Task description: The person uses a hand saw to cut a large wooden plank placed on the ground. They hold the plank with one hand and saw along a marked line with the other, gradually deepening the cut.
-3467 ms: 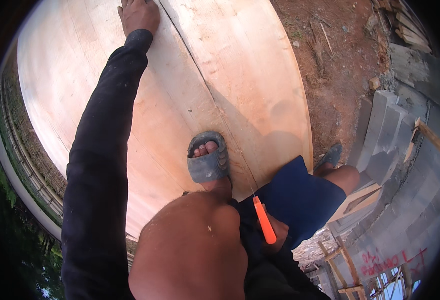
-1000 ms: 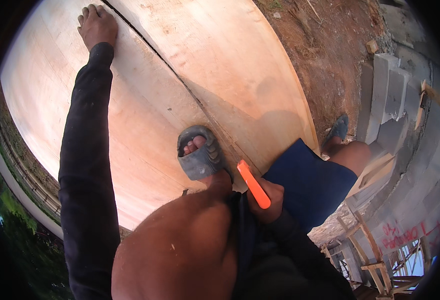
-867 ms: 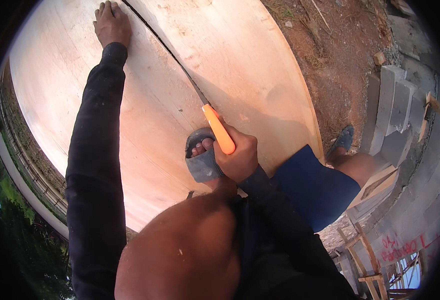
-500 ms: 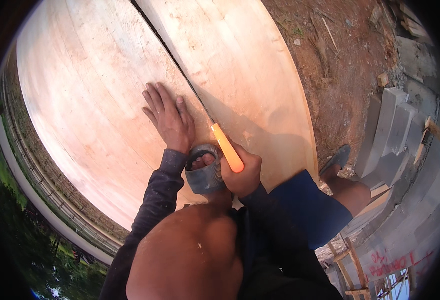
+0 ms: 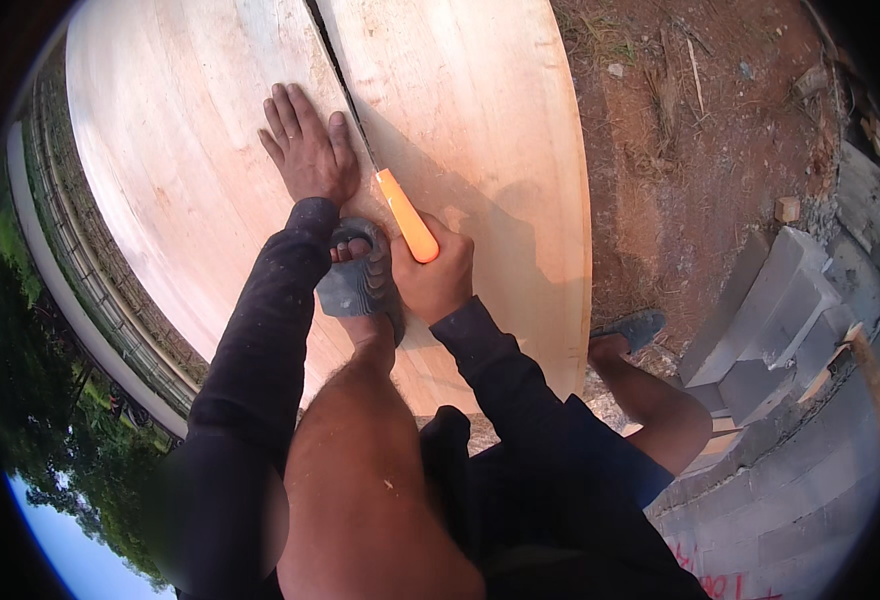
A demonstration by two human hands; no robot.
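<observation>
A handsaw with an orange handle (image 5: 407,215) is gripped in my right hand (image 5: 437,272), fingers wrapped round the handle. Its thin dark blade (image 5: 362,128) lies along a narrow slit in a pale plywood sheet (image 5: 500,110), and how deep it sits is hidden. To the left of the slit, my left hand (image 5: 310,148) presses flat on the wood with fingers spread. Just below that hand, my foot in a grey slide sandal (image 5: 352,285) rests on the sheet.
Reddish bare soil (image 5: 700,150) lies right of the sheet, with my other sandalled foot (image 5: 632,328) at its edge. Grey concrete blocks (image 5: 760,310) are stacked at the right, near a small wood offcut (image 5: 787,209). Green trees (image 5: 50,400) stand at the lower left.
The view has shifted, so sheet, hands and saw appear higher and more of my legs shows. Both hands keep their hold, and their spacing is nearly the same.
</observation>
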